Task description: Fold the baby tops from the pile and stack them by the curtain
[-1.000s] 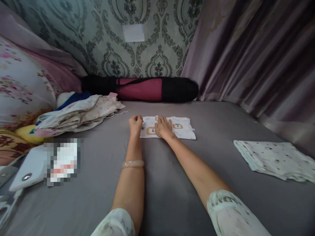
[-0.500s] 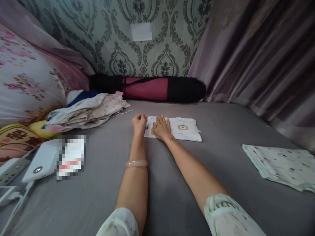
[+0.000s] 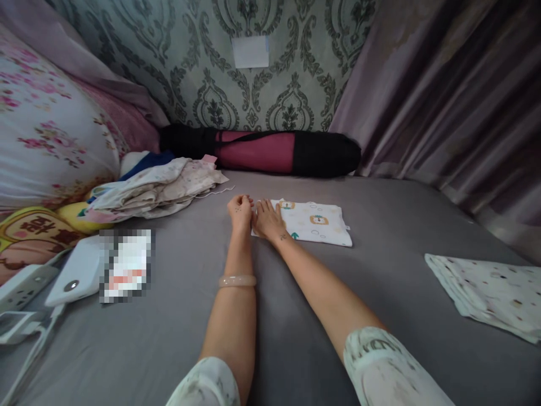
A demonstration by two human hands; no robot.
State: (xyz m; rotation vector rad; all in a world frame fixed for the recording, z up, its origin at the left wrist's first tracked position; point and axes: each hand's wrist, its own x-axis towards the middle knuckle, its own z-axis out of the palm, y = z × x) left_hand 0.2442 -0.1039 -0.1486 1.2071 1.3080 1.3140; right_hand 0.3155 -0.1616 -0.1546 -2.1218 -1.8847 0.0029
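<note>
A white cloth, folded into a flat rectangle and printed with orange and green figures, lies on the grey bed sheet. My left hand is closed at the cloth's left edge, its fingers curled into a pinch there; the exact grip is partly hidden. Flat on the left part of the cloth rests my right hand, palm down with fingers stretched, close beside the left hand. A pale bangle is on my left forearm.
At right lies a folded spotted cloth. Crumpled clothes, a floral pillow, a power bank and a power strip are at left. A black and maroon long bag lies along the wall.
My right hand has slid left across the cloth, next to my left hand, uncovering more of the print. My left hand stays at the left edge. The view has shifted slightly.
</note>
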